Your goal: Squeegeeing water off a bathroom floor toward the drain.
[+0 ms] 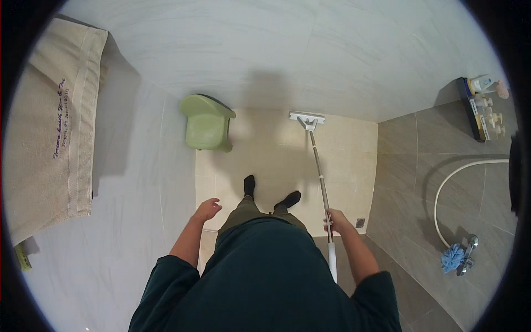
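Note:
My right hand (338,220) is wrapped around the metal pole of a long-handled floor mop (320,170), just above its white lower grip sleeve. The mop's flat white head (307,117) rests on the beige tiled floor (348,166), close to the foot of the pale far wall. My left hand (208,209) hangs at my left side, fingers loosely curled and apart, holding nothing. Ahead of it, a green plastic child-size chair (207,126) stands in the far left corner. My feet in black socks (287,200) stand on the floor between the chair and the mop.
A beige towel (49,124) with writing hangs on the left wall. Pump bottles fill a wall shelf (473,110) at right. Below it are a white shower hose (438,199), a blue bath puff (453,258) and a chrome faucet (468,255). A floor drain (360,223) lies near the right wall.

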{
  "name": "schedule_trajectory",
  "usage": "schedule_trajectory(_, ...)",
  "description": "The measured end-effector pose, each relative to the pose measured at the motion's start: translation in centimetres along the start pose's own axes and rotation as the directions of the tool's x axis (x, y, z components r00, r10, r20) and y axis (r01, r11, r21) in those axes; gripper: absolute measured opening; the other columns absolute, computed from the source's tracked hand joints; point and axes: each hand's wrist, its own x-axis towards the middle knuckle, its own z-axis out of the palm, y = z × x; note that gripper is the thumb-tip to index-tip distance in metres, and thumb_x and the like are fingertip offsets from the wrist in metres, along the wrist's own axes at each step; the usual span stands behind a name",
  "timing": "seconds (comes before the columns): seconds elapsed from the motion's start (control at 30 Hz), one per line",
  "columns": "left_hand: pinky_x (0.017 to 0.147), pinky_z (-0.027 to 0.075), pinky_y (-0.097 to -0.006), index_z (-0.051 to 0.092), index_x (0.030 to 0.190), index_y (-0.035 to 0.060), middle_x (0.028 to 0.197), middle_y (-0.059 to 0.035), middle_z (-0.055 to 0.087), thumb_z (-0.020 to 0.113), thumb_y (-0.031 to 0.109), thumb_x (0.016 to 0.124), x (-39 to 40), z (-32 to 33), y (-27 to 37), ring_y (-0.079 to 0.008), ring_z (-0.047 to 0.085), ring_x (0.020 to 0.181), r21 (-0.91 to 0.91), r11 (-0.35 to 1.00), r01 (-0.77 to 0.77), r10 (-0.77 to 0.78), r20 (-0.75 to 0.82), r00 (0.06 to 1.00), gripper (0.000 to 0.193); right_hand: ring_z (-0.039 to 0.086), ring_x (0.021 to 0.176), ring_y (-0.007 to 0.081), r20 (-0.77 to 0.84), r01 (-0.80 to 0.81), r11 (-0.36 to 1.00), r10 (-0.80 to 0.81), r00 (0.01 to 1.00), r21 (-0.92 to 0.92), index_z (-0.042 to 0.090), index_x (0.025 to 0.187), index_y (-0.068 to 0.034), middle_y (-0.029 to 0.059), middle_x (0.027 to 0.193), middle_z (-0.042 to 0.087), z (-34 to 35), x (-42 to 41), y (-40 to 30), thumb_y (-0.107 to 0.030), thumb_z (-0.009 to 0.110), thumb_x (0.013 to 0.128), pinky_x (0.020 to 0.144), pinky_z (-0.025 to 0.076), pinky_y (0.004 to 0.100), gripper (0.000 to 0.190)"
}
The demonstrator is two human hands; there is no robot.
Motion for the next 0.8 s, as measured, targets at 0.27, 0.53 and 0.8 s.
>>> schedule_trajectory(0.27, 0.088, 0.051, -0.0368, 0.055, 0.128, 0.0075, 0.115, -0.0134, 0.066, 0.064, 0.031, 0.087, -3.1, -2.6, 4.1, -0.0284, 0.066, 0.100, 0.118, 0.993, -0.023, 0.029, -0.045, 0.999, 0.049, 0.065, 0.074, 0.0336, -0.196, 0.251, 0.849, -0.375, 0.906, -0.466, 0.027, 0.143, -0.003, 0.0259, 0.092, 0.063, 7.0, 4.8, -8.2, -0.014, 0.044, 0.084, 0.057, 0.053, 0.0435, 0.062)
schedule_trajectory(0.53, 0.088, 0.051, -0.0377, 0.055, 0.128, 0.0080, 0.116, -0.0158, 0.066, 0.064, 0.030, 0.087, -2.4, -5.0, 5.3, -0.0292, 0.066, 0.100, 0.170, 0.985, -0.016, 0.024, -0.046, 0.999, 0.048, 0.065, 0.089, 0.0446, -0.081, 0.311, 0.510, -0.608, 0.790, -0.802, 0.030, 0.145, -0.013, 0.0311, 0.098, 0.064, 3.5, 11.1, -6.7, -0.015, 0.040, 0.091, 0.071, 0.053, 0.0503, 0.056)
schedule_trajectory(0.8, 0.089, 0.051, -0.0379, 0.054, 0.130, 0.0085, 0.117, -0.0157, 0.065, 0.064, 0.031, 0.088, -0.8, -2.8, 6.6, -0.0295, 0.065, 0.102, 0.136, 0.990, -0.045, 0.041, 0.034, 0.999, 0.049, 0.064, 0.087, 0.0437, -0.160, 0.129, 0.546, -0.451, 0.878, -0.828, 0.028, 0.147, -0.015, 0.0298, 0.094, 0.064, -2.2, 6.4, 9.8, -0.019, 0.041, 0.095, 0.078, 0.050, 0.0502, 0.053)
